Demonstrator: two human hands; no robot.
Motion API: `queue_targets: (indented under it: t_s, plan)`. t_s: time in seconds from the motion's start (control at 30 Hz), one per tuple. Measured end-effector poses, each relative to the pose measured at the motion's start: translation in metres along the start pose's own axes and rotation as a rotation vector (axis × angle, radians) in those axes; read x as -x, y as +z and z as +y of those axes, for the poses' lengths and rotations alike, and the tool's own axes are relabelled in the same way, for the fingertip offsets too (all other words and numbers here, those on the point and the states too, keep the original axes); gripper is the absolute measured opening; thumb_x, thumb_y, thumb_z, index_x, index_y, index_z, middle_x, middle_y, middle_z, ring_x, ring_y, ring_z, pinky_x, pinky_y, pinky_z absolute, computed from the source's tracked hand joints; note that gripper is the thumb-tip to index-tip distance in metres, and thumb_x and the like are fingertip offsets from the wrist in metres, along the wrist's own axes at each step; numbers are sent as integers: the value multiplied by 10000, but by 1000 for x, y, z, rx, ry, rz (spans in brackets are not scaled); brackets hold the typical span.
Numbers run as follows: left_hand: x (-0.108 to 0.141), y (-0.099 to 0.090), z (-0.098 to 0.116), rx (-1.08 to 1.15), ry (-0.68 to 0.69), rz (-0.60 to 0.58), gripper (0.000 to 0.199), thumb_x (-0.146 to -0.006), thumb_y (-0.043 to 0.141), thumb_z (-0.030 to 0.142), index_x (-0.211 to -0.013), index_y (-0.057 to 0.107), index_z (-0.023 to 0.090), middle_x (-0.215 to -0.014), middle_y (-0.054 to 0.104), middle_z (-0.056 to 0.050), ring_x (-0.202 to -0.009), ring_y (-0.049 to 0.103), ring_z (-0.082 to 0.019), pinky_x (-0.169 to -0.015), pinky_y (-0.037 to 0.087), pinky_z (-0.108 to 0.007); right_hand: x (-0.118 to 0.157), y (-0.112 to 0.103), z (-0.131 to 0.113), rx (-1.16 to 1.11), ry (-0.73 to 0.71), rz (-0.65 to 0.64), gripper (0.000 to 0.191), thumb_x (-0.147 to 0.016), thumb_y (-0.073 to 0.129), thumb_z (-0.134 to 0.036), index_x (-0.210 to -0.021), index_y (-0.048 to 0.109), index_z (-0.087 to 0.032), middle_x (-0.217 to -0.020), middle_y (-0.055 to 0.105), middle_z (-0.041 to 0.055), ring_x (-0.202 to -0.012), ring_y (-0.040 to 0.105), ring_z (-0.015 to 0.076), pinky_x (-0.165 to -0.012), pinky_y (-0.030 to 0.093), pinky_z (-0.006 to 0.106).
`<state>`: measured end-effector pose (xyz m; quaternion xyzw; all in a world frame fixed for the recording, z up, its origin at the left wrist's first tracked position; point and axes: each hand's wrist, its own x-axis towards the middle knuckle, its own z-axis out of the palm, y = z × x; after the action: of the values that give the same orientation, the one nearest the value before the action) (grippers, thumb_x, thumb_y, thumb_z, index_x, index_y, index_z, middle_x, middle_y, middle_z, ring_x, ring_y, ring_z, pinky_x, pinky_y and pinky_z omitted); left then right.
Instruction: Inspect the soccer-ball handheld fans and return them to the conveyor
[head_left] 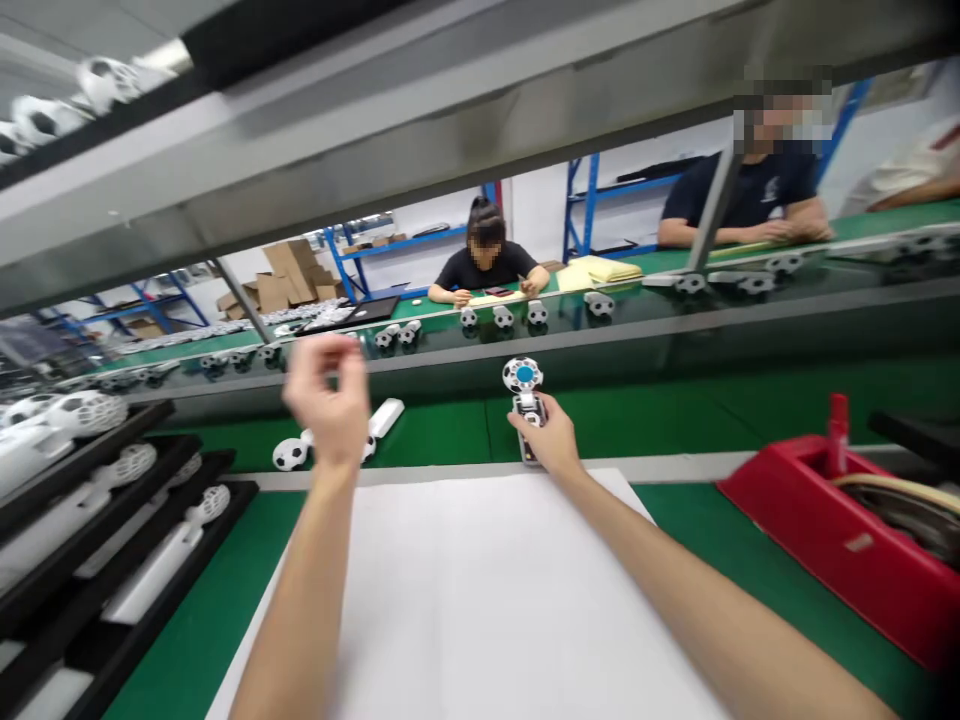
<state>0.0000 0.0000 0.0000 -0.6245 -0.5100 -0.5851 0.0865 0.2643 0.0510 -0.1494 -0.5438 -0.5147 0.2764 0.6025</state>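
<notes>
Device (529, 400) — white, with blue-centred head (523, 375)

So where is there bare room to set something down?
Bare: the white sheet between the forearms; the green strip between the white handle and the soccer-ball device in the right hand; the green surface between right forearm and red tape dispenser. Crowded: the left, with stacked black trays and loose soccer-ball pieces.

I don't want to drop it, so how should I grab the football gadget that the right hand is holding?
Probably best to grip the football gadget by its narrow handle, coming from the near right, like the right hand does. The handle points toward you and looks slim enough to grasp, while the wider round head sits at the far end.
</notes>
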Motion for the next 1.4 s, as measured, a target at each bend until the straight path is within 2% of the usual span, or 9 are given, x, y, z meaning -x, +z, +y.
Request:
queue_targets:
  t_s: [0.2, 0.37, 0.5, 0.63, 0.73, 0.9, 1.07, 1.2, 1.4]
  plan:
    - [20, 83, -64, -438, -413, -469, 382, -828, 734, 274, -1163, 635, 121, -1209, 614, -138, -1176, 562, -310, -1022, 432, -574, -2, -2, 0, 37, 39, -24, 594, -690, 724, -481, -1183, 622, -166, -1004, 714, 94, -906, 643, 275, -860, 473, 411]
    - [19, 100, -98, -552, -480, -659, 401, -910, 646, 358, -1246, 588, 148, -1282, 579, -123, -1176, 565, -277, -999, 471, -523, -4, -3, -1, 41, 94, -41, 534, -705, 720, -466, -1154, 624, -193, -1000, 709, 76, -919, 636, 274, -860, 462, 409]
    - [-3, 77, -91, -492, -354, -651, 475, -957, 563, 401, -1370, 493, 178, -1363, 520, -133, -1203, 548, -277, -1021, 453, -516, -7, -4, -1, -2, 148, -47, 539, -676, 736, -450, -1142, 610, -209, -1005, 692, 64, -950, 622, 285, -875, 452, 417]
    - [-20, 24, -76, -423, -326, -599, 539, -950, 554, 331, -1451, 376, 242, -1467, 421, -128, -1307, 482, -299, -1092, 389, -479, -9, -6, 0, -136, 247, -98, 420, -702, 661, -337, -1100, 581, -229, -940, 665, 33, -838, 635, 245, -751, 495, 368]
    - [-22, -25, -71, -367, -468, -644, 690, -838, 653, 202, -1457, 351, 240, -1407, 486, -149, -1252, 539, -317, -1036, 441, -427, -9, -7, -6, -277, 360, -155, 437, -677, 627, -234, -1097, 508, -235, -813, 630, 7, -682, 636, 214, -612, 522, 336]
    - [-1, -75, -68, -119, -943, -855, 674, -668, 716, 161, -1291, 486, 46, -935, 682, -203, -717, 685, -327, -571, 545, -403, -14, -14, -46, -530, 459, -278, 270, -748, 582, -230, -993, 472, -205, -766, 613, 22, -554, 635, 183, -480, 544, 309]
    - [22, -68, -32, 376, -1054, -793, 431, -702, 634, 193, -1103, 567, 50, -940, 670, -193, -633, 614, -193, -480, 470, -271, -18, -42, -118, -621, 384, -361, 347, -684, 539, -110, -1022, 572, -184, -877, 666, 58, -609, 670, 184, -514, 589, 299]
    - [10, -63, 37, 834, -898, -688, 460, -812, 577, 249, -1259, 559, 145, -1219, 620, -153, -766, 595, -127, -577, 492, -209, -2, -73, -173, -699, 278, -414, 472, -683, 585, -113, -1138, 629, -230, -1097, 693, 68, -765, 708, 203, -620, 631, 307]
    - [5, -66, 117, 1754, -944, -629, 498, -855, 550, 219, -1338, 491, 111, -1120, 652, -122, -704, 572, -56, -547, 496, -81, 29, -101, -213, -829, 235, -494, 286, -861, 452, -316, -985, 705, -266, -1292, 645, 68, -949, 699, 200, -659, 608, 260]
